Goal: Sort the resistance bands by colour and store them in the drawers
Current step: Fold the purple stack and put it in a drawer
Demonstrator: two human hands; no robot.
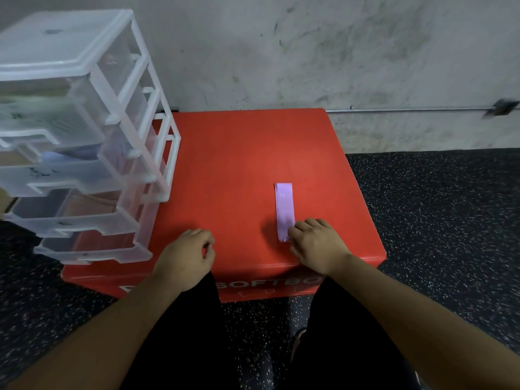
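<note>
A flat lilac resistance band (284, 209) lies on top of a red padded box (239, 164), right of its centre. The right hand (315, 246) curls its fingers onto the band's near end. The left hand (185, 254) rests loosely curled and holds nothing at the box's front edge. A translucent plastic drawer tower (84, 136) stands on the box's left side, its drawers pulled out.

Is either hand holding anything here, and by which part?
The right hand pinches the purple resistance band at its near end; the band lies flat on the red box. The left hand holds nothing.
</note>
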